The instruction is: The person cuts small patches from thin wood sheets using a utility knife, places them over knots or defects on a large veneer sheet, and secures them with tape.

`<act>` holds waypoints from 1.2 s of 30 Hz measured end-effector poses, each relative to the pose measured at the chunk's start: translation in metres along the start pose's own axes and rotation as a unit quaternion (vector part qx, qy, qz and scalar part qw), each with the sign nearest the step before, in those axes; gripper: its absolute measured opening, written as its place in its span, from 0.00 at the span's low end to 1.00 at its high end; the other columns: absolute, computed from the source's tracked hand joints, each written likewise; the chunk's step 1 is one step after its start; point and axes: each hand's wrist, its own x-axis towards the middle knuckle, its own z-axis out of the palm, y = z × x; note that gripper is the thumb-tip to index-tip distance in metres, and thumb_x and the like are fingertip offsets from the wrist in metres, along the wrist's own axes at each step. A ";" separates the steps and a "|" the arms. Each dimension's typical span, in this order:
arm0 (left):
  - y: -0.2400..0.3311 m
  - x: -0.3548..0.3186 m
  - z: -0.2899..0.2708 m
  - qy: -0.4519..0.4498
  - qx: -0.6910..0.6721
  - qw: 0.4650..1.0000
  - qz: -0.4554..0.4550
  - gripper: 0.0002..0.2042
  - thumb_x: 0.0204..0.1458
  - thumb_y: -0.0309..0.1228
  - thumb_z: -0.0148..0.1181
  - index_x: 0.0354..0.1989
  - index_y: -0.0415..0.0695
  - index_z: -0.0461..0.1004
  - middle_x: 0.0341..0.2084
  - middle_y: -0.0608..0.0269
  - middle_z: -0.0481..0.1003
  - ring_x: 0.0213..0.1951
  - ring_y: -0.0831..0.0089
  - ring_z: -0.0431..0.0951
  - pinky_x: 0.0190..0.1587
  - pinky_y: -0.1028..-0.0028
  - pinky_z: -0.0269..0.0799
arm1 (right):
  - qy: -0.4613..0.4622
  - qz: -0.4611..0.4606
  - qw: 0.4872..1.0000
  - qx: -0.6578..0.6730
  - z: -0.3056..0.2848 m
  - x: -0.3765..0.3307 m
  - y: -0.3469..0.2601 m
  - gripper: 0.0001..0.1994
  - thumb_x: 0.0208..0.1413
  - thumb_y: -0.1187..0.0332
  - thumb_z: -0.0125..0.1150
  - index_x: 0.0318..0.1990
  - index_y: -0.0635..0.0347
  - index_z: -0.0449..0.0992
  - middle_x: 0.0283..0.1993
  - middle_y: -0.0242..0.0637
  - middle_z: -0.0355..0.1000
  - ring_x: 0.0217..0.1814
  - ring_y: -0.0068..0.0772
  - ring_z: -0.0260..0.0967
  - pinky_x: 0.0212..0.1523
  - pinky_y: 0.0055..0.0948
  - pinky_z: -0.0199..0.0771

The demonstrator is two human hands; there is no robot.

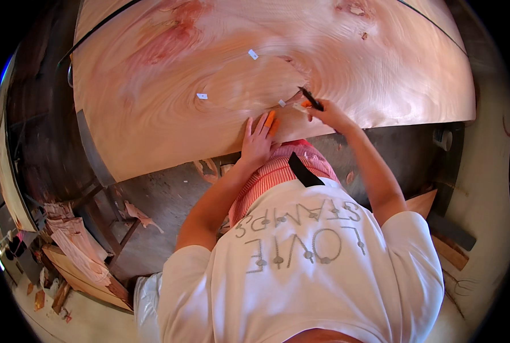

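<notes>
A large reddish-tan wood veneer sheet [152,131] lies in front of me, with swirling grain and a smoother oval patch [249,83] near its middle. Small white tags sit around that oval: one tag [253,54] above it, another tag [202,96] to its left, a third tag [282,103] at its lower right. My left hand [259,143] rests flat near the sheet's front edge, fingers stretched, with orange covering on a finger. My right hand [330,114] grips a slim black knife-like tool [311,98], its pointed end at the oval's right edge. Orange also shows by the right fingers.
Dark straps [109,20] cross the sheet's far corners. A grey strip [95,146] runs along its left edge. Torn veneer scraps [75,240] pile up at the left on the floor. Wooden offcuts [449,251] lie at the right. My red-striped apron [261,186] touches the front edge.
</notes>
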 end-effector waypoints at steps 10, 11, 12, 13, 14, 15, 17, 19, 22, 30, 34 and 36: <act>-0.023 -0.043 -0.023 0.100 0.000 0.993 -0.066 0.33 0.41 0.37 0.61 0.57 0.39 0.59 0.61 0.54 0.54 0.62 0.61 0.53 0.62 0.54 0.43 | 0.071 -0.076 0.991 0.082 0.117 0.051 -0.018 0.12 0.53 0.69 0.54 0.43 0.64 0.69 0.26 0.33 0.71 0.30 0.19 0.64 0.32 0.21 0.62; -0.024 -0.035 -0.029 0.109 0.000 0.992 -0.070 0.32 0.41 0.37 0.60 0.57 0.39 0.60 0.60 0.54 0.54 0.62 0.61 0.53 0.63 0.54 0.43 | 0.110 -0.091 0.988 0.064 0.125 0.056 -0.019 0.12 0.51 0.68 0.56 0.41 0.66 0.68 0.27 0.35 0.71 0.31 0.21 0.66 0.33 0.23 0.65; -0.025 -0.028 -0.033 0.119 0.003 0.990 -0.076 0.32 0.41 0.38 0.60 0.56 0.38 0.60 0.60 0.54 0.55 0.62 0.61 0.54 0.63 0.54 0.42 | 0.170 -0.087 0.981 -0.032 0.130 0.068 -0.005 0.14 0.50 0.68 0.58 0.41 0.66 0.68 0.28 0.36 0.72 0.30 0.24 0.66 0.33 0.25 0.67; -0.030 -0.020 -0.029 0.120 0.018 0.991 -0.059 0.32 0.42 0.39 0.60 0.56 0.39 0.61 0.60 0.54 0.55 0.62 0.61 0.52 0.63 0.54 0.42 | 0.189 -0.093 0.976 -0.063 0.131 0.077 0.010 0.15 0.49 0.67 0.59 0.41 0.67 0.68 0.29 0.35 0.71 0.30 0.24 0.66 0.32 0.25 0.67; -0.035 -0.012 -0.022 0.120 0.036 0.991 -0.048 0.32 0.42 0.40 0.60 0.56 0.40 0.61 0.60 0.55 0.55 0.63 0.61 0.51 0.63 0.54 0.41 | 0.204 -0.102 0.969 -0.092 0.129 0.084 0.019 0.15 0.49 0.67 0.59 0.42 0.67 0.67 0.29 0.35 0.71 0.29 0.24 0.66 0.31 0.26 0.68; -0.042 -0.014 -0.013 0.105 0.041 0.991 -0.070 0.32 0.41 0.42 0.61 0.55 0.41 0.62 0.59 0.55 0.56 0.63 0.62 0.51 0.63 0.54 0.40 | 0.172 -0.098 0.979 -0.049 0.137 0.081 0.007 0.16 0.49 0.67 0.60 0.42 0.66 0.67 0.28 0.35 0.71 0.29 0.24 0.66 0.31 0.25 0.68; -0.042 -0.010 -0.012 0.070 0.042 0.994 -0.077 0.32 0.40 0.44 0.61 0.54 0.41 0.64 0.59 0.56 0.56 0.63 0.63 0.50 0.64 0.55 0.38 | 0.175 -0.116 0.977 -0.037 0.132 0.082 0.010 0.16 0.49 0.65 0.60 0.41 0.65 0.67 0.26 0.35 0.70 0.25 0.23 0.65 0.27 0.24 0.66; -0.032 0.001 -0.016 0.089 0.046 0.994 -0.049 0.32 0.40 0.46 0.60 0.53 0.40 0.65 0.60 0.56 0.56 0.64 0.64 0.49 0.64 0.55 0.37 | 0.219 -0.085 0.970 -0.067 0.111 0.090 0.037 0.16 0.49 0.62 0.60 0.40 0.63 0.67 0.24 0.34 0.70 0.17 0.20 0.60 0.18 0.22 0.60; -0.031 -0.002 -0.004 0.117 0.110 0.983 -0.083 0.25 0.47 0.40 0.50 0.54 0.40 0.65 0.60 0.56 0.56 0.64 0.64 0.48 0.64 0.55 0.36 | 0.194 -0.038 0.977 -0.084 0.111 0.072 0.034 0.14 0.50 0.60 0.59 0.37 0.60 0.68 0.18 0.31 0.66 0.10 0.16 0.49 0.10 0.20 0.48; 0.001 -0.064 0.031 0.106 -0.003 0.993 0.057 0.16 0.50 0.36 0.48 0.48 0.49 0.70 0.57 0.59 0.59 0.60 0.57 0.54 0.62 0.61 0.52 | 0.191 -0.020 0.971 0.139 0.139 -0.005 0.073 0.08 0.55 0.64 0.54 0.36 0.59 0.71 0.15 0.26 0.60 0.13 0.16 0.52 0.13 0.18 0.50; 0.008 -0.186 0.008 0.173 -0.135 0.974 -0.055 0.17 0.45 0.36 0.56 0.43 0.45 0.70 0.57 0.53 0.59 0.61 0.59 0.54 0.60 0.57 0.50 | 0.095 -0.015 0.995 0.027 0.170 -0.035 0.074 0.07 0.57 0.68 0.50 0.39 0.60 0.69 0.15 0.28 0.63 0.13 0.16 0.57 0.14 0.17 0.55; 0.003 -0.252 0.017 0.191 -0.106 0.956 -0.198 0.19 0.42 0.36 0.59 0.43 0.44 0.70 0.55 0.52 0.61 0.58 0.57 0.58 0.56 0.58 0.57 | 0.037 0.008 0.999 0.006 0.178 -0.036 0.092 0.07 0.57 0.68 0.50 0.39 0.61 0.70 0.15 0.28 0.63 0.13 0.18 0.58 0.14 0.19 0.56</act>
